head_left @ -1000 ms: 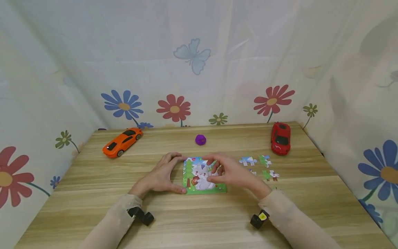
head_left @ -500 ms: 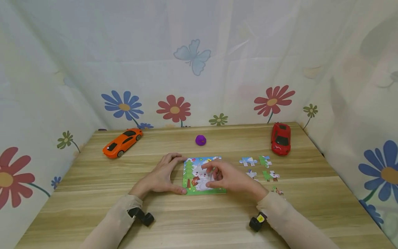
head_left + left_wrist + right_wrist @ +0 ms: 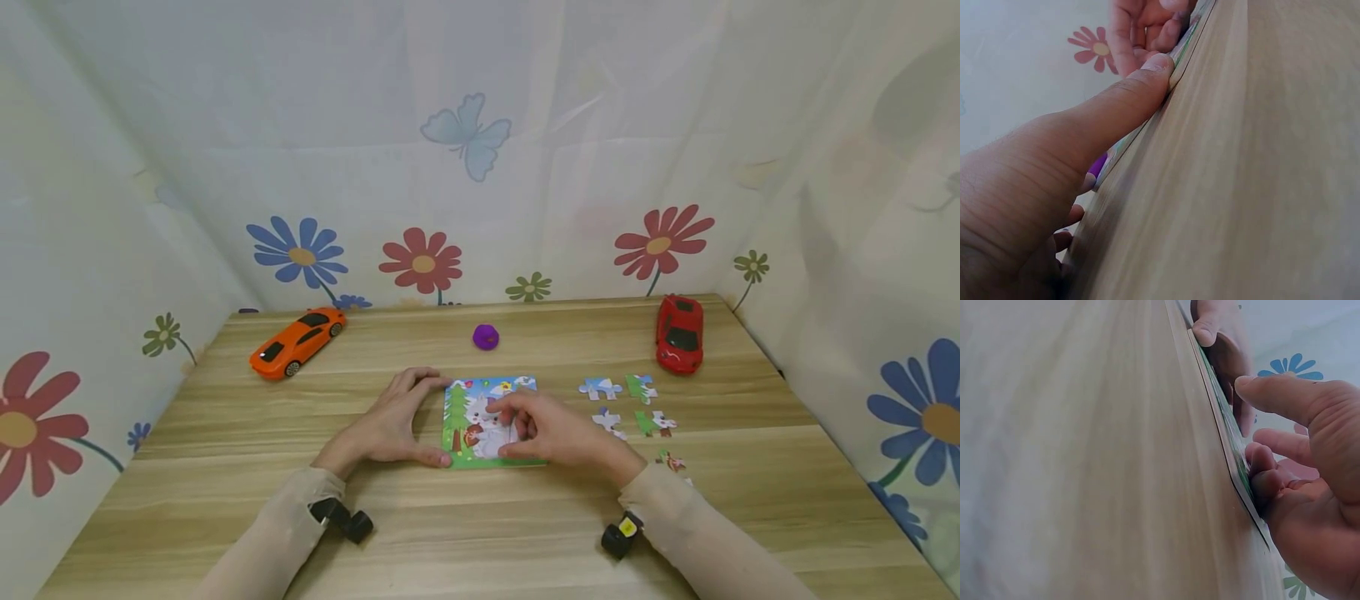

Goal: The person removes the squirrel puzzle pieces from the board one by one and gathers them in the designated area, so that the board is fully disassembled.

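Note:
A jigsaw puzzle (image 3: 482,450) with a grey animal, a green tree and grass lies flat at the middle of the wooden table. My left hand (image 3: 390,425) spans its left side, the straight thumb on the near corner and the fingers by the far corner. Over the right half hovers my right hand (image 3: 558,429), thumb and index finger apart, with the other fingers curled low against or just above the picture. I see nothing held between those fingers. Much of the puzzle's right half is hidden under that hand.
Several loose jigsaw pieces (image 3: 655,422) lie right of the puzzle. A small purple object (image 3: 486,337) sits behind it. An orange toy car (image 3: 298,342) stands back left, a red toy car (image 3: 679,333) back right. A flowered curtain (image 3: 360,167) surrounds the table.
My right hand has shifted slightly toward me and lowered over the puzzle, uncovering its top right corner and more loose pieces. My left hand stays in place.

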Demonstrator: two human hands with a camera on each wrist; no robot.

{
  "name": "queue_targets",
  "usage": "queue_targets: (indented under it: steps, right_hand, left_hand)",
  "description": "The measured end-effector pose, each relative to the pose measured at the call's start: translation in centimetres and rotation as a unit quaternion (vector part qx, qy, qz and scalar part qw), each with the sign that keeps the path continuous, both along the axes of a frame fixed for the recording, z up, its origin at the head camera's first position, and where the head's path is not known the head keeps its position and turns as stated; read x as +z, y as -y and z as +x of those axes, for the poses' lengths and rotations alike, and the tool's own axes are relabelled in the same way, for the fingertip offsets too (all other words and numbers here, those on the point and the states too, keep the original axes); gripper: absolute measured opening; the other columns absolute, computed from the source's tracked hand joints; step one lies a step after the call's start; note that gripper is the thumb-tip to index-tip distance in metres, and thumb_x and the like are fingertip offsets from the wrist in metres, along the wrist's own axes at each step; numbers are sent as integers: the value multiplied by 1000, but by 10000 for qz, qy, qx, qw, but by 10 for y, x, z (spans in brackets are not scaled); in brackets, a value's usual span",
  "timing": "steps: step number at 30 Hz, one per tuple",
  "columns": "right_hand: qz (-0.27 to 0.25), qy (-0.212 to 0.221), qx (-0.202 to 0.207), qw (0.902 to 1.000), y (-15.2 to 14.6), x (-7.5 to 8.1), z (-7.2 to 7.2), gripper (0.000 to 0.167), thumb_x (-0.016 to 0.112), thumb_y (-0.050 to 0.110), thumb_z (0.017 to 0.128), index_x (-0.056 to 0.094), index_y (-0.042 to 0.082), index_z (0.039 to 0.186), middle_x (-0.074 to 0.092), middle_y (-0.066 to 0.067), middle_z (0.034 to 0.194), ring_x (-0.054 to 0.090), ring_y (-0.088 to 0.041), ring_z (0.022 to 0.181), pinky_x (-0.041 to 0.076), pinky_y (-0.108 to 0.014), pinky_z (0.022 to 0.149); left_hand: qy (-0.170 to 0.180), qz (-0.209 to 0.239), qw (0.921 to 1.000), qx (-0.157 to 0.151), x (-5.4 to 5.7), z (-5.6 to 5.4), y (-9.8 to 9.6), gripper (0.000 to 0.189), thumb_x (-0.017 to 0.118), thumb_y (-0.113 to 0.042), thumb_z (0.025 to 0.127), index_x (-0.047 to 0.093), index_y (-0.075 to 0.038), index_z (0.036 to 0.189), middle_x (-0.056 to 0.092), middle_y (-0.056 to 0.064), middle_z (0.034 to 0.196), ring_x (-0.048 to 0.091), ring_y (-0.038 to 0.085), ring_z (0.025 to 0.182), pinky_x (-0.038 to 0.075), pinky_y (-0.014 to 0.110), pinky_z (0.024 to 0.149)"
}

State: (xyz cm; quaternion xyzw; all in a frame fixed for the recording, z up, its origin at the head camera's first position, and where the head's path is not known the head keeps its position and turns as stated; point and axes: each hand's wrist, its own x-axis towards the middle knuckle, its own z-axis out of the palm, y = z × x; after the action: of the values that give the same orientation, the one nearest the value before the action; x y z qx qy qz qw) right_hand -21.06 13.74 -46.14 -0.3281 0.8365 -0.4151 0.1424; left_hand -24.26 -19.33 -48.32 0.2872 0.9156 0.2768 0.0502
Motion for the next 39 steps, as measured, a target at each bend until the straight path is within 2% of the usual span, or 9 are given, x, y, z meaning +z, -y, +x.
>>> queue_targets:
  steps: [7,9,16,33,39]
  right_hand:
    - [154,-408,105,9990,0,-2,0,57,91,23,97,69,7,147,64,-5,108,58,-17,89,51,-24,76]
    - [246,-450,95,9986,0,-3,1,56,91,25,96,70,10,146,63,-3,111,58,-16,92,51,-25,79]
    - [504,-379,107,9980,2,-1,4,53,92,26,95,74,18,145,60,1,123,56,-16,99,51,-28,84]
    - [662,-606,201,9958,3,-2,5,53,90,26,98,73,24,148,58,2,119,54,-14,96,49,-27,81]
    - [547,-407,150,9976,2,-1,6,53,90,25,98,72,26,147,58,3,132,54,-17,102,50,-30,86]
  left_hand:
    - [16,24,10000,-18,1,0,-1,126,97,-77,67,45,-26,170,31,9,175,25,37,163,29,71,129]
    - [26,31,10000,-13,1,0,0,126,97,-76,67,45,-26,169,31,9,175,25,37,163,30,71,129]
    - [21,24,10000,5,1,0,0,125,97,-77,67,45,-27,169,31,8,175,25,36,163,30,71,129]
    - [-43,35,10000,-43,-1,-2,0,126,97,-77,67,45,-25,169,32,10,174,27,37,163,30,71,129]
    - [-19,6,10000,-23,-1,-1,0,126,97,-78,67,45,-26,169,31,10,175,26,37,163,31,72,129]
